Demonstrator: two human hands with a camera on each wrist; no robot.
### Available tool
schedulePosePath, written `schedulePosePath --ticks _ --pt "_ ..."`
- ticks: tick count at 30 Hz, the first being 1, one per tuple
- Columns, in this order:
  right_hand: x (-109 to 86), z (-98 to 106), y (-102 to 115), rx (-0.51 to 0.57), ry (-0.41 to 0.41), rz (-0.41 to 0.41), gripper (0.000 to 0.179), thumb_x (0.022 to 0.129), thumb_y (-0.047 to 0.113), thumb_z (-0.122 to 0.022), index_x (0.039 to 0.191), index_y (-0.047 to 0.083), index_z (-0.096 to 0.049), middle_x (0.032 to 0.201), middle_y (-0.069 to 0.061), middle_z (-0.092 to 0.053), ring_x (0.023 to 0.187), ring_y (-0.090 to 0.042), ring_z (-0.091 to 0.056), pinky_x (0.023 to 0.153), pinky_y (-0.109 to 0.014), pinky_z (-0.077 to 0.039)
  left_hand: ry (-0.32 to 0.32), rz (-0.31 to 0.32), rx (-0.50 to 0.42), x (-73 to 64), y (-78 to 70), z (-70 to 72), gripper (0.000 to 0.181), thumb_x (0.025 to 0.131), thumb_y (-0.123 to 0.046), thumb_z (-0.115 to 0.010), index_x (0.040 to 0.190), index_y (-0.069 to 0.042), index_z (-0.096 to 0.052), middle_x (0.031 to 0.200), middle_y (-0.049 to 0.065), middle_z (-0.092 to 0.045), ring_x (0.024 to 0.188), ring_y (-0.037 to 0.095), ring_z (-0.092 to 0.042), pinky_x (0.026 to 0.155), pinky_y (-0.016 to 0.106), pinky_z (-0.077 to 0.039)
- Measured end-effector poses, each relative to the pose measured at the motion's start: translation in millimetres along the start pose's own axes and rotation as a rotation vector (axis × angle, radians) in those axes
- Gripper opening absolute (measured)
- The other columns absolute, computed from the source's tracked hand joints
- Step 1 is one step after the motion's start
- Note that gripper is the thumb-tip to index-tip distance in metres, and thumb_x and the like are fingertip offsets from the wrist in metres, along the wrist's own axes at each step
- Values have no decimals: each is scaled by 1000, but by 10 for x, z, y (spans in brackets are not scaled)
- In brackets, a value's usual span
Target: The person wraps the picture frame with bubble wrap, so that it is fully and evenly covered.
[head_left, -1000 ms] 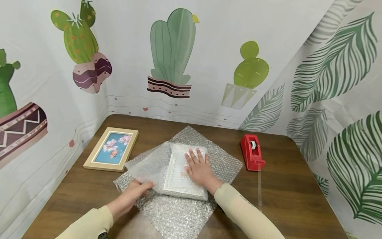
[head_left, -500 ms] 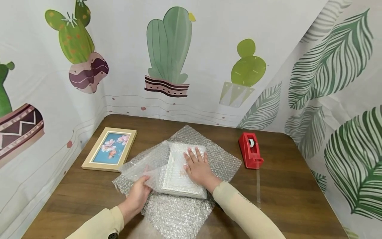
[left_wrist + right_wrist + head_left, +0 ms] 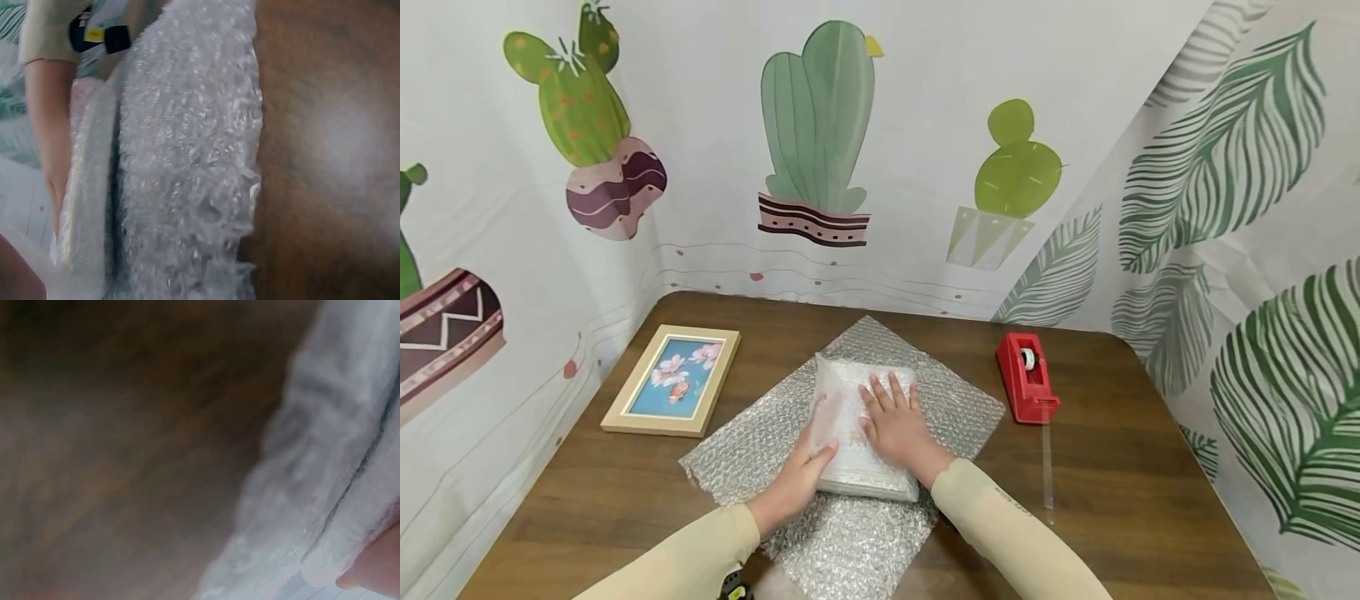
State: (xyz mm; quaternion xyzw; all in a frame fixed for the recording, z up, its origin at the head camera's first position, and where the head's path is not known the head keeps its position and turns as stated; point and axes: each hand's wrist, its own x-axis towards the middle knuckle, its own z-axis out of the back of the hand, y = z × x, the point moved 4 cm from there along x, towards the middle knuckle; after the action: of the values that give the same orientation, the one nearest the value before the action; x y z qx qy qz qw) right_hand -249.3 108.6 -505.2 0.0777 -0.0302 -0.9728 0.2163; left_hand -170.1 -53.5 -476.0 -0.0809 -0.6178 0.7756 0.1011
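Note:
A flat rectangular bundle (image 3: 872,486), apparently a pale frame under bubble wrap, lies at the middle of the table. My right hand (image 3: 897,429) presses on its top with straight, spread fingers. At its left side, my left hand (image 3: 796,482) pinches the folded-over bubble wrap flap (image 3: 833,379); the thumb is outside and the fingers show faintly through the plastic. Beneath the bundle spreads a larger bubble wrap sheet (image 3: 760,429), its corner pointing toward me. The left wrist view shows the bundle's edge (image 3: 90,187) beside that sheet. The right wrist view is blurred.
A wooden picture frame (image 3: 672,379) with a flower picture lies at the left. On the right stands a red tape dispenser (image 3: 1026,379), a strip of clear tape (image 3: 1048,467) trailing from it toward me. A patterned cloth (image 3: 925,108) hangs behind the brown table (image 3: 1120,467).
My left hand has moved right and forward, bringing the bubble wrap flap from the left over onto the bundle. My right hand has stayed pressed on top.

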Motion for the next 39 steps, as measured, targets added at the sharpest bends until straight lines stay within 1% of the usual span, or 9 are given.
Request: schedulePosePath --ticks 2,4,9,13,17,24,30,33,39 --pt "9 -3 24 -20 -4 -2 60 111 44 -33 165 20 -22 174 -5 -14 163 -36 -7 129 -65 -10 25 -105 92 22 -13 -44 61 109 -14 -38 162 3 -13 170 29 -5 156 54 -6 121 76 -3" --pt "23 -6 41 -44 -9 -6 60 111 44 -34 165 20 -22 174 -4 -14 163 -35 -7 129 -65 -11 26 -184 203 31 -13 -75 57 109 -15 -38 161 3 -22 169 30 -10 155 55 -11 119 79 -8" --pt "39 -19 87 -97 -2 -21 60 111 43 -33 165 22 -21 175 -2 -13 163 -34 -8 129 -64 -13 22 -300 378 35 29 -129 52 107 -14 -43 157 1 -35 165 32 -22 152 54 -23 119 75 -19" --pt "37 -57 123 -137 11 -8 66 107 40 -44 165 21 -19 175 -4 -11 163 -36 -9 129 -65 -14 61 -299 499 7 68 -169 53 106 -16 -46 157 -5 -37 165 29 -24 153 50 -26 122 69 -23" --pt "29 -56 133 -129 25 -2 77 102 49 -51 166 20 -18 175 -6 -8 162 -37 -6 129 -65 -12 133 -269 592 11 83 -205 56 105 -18 -46 159 -8 -34 166 27 -23 156 45 -24 125 63 -22" --pt "21 -33 113 -82 51 -29 82 100 52 -54 166 21 -16 176 -5 -4 163 -36 -1 129 -64 -8 240 -252 724 52 95 -255 55 108 -27 -40 160 -8 -33 167 25 -25 156 43 -26 126 59 -26" --pt "8 -37 50 -52 16 -32 80 100 52 -54 165 19 -21 175 -4 -11 163 -35 -5 129 -64 -8 317 -226 827 88 93 -306 59 108 -32 -37 161 -6 -30 168 24 -23 157 40 -24 127 55 -26" --pt "12 -27 -2 70 -31 -26 70 104 47 -47 164 18 -26 174 -4 -17 163 -32 -9 129 -65 -5 333 -217 852 121 94 -336 62 109 -34 -36 162 -5 -24 169 22 -21 159 38 -22 129 53 -24" --pt "47 89 -70 540 -113 -6 51 112 26 -27 156 5 -40 167 -14 -33 159 -39 -21 126 -69 5 350 -189 948 159 123 -362 66 109 -37 -34 162 0 -22 170 19 -22 159 38 -22 129 51 -25"
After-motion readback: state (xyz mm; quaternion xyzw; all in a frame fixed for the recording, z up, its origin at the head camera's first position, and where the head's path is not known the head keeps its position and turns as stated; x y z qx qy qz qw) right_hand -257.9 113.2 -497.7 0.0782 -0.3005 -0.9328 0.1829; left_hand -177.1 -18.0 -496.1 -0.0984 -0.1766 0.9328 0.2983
